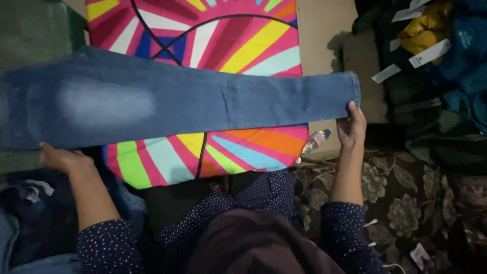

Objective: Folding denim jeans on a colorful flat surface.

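Head view: both hands, left hand (61, 158) and right hand (351, 126), on outstretched jeans (177, 99).

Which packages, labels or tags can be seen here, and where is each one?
Plastic bottle: right of the striped mat, near the right hand; clear, pale label.
White tags: top right, on the yellow and blue clothes pile; long paper strips.
Small pinkish tag: bottom right, on the floral fabric.

The jeans (177, 101) run off the left edge and cover the middle of the striped cloth (213, 35), while the left hand's (63, 158) fingertips are hidden under the denim.
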